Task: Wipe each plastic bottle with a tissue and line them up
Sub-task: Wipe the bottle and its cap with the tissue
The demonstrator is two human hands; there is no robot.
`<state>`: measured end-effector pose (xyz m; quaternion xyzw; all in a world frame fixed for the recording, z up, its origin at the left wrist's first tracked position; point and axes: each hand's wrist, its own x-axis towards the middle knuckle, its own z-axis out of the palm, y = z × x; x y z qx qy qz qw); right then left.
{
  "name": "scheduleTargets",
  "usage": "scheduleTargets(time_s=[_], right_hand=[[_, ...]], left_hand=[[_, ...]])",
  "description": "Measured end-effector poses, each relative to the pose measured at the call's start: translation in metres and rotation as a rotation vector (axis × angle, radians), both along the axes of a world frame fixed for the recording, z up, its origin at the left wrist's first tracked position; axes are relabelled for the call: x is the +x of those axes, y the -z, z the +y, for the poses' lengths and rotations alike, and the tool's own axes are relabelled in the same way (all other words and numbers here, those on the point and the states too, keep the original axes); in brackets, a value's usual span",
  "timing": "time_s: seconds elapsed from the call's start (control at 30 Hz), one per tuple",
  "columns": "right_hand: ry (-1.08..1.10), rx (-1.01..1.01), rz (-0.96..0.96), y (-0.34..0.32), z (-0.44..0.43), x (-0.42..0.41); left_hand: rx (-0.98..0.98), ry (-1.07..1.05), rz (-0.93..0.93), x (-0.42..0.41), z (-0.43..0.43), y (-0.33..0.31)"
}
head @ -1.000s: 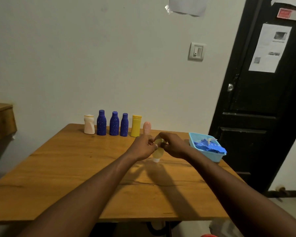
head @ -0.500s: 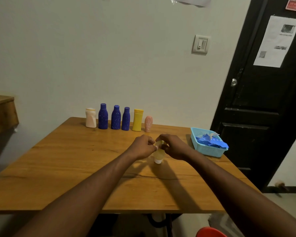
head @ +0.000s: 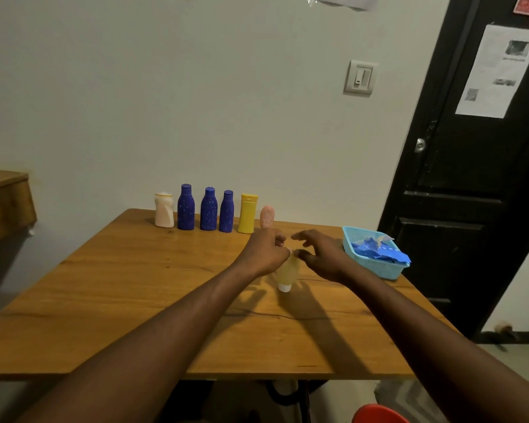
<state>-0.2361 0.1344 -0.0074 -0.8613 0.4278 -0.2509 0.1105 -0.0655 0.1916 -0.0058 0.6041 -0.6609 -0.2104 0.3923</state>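
A small pale yellow bottle with a white cap pointing down hangs just above the wooden table. My left hand grips its upper end with curled fingers. My right hand is just to its right, fingers spread and relaxed, apart from the bottle. Along the table's far edge stands a row: a cream bottle, three blue bottles, a yellow bottle and a small pink bottle. I cannot make out a tissue in either hand.
A light blue basket with blue and white wrappers sits at the table's right edge. A black door is behind it. A wooden ledge juts in at the left, and a red seat shows below the table.
My right hand has let go of the pale yellow bottle and opened, drawing slightly right. My left hand still holds the bottle. The view has tilted a little.
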Motion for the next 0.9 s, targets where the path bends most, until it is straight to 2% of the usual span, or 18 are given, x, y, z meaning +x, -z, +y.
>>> scheduleTargets(time_s=[0.23, 0.47, 0.67, 0.9], right_hand=[[0.105, -0.064, -0.109, -0.018, -0.017, -0.051], [0.362, -0.085, -0.15, -0.019, -0.053, -0.113], [0.472, -0.035, -0.095, -0.008, -0.094, -0.165], [0.424, 0.018, 0.107, 0.01, -0.144, -0.186]], left_hand=[[-0.141, 0.113, -0.018, -0.044, -0.013, -0.025], [-0.156, 0.196, -0.082, -0.094, -0.047, -0.03], [-0.086, 0.252, -0.125, -0.13, -0.09, -0.009], [-0.016, 0.325, -0.242, -0.162, -0.133, 0.017]])
